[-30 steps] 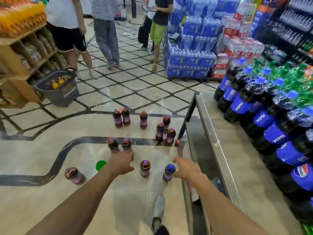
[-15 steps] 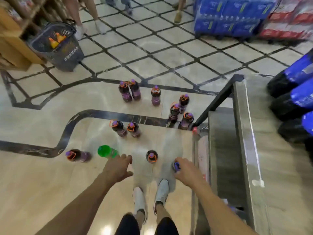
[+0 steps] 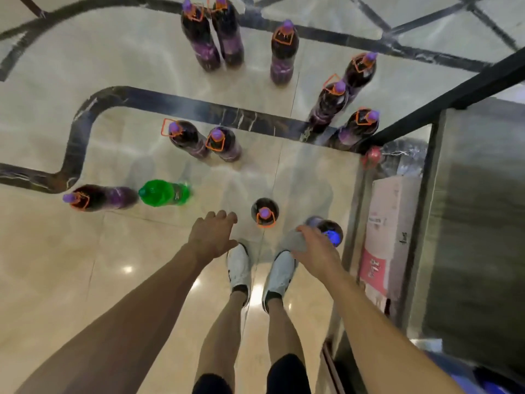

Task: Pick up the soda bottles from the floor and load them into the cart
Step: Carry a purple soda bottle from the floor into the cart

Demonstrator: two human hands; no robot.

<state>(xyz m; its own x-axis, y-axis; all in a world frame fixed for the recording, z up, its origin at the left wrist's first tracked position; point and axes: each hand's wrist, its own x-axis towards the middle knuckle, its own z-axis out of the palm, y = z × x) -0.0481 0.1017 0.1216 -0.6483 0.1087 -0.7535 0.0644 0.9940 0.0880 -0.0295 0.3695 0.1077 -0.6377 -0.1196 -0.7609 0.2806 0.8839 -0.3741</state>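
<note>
target: dark plastic soda bottle with blue cap (image 3: 331, 233); upright; just ahead of right grip (image 3: 316, 253)
right grip: closure blurred; cannot tell
left grip (image 3: 211, 237): fingers loose; empty; farther off

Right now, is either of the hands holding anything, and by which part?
Left hand: nothing. Right hand covers the top of the dark blue-labelled plastic soda bottle; grip unclear.

The right hand (image 3: 315, 251) covers part of the blurred blue-marked bottle (image 3: 329, 227), its grip unclear; the top edge clips the cap of a far purple bottle (image 3: 231, 44).
</note>
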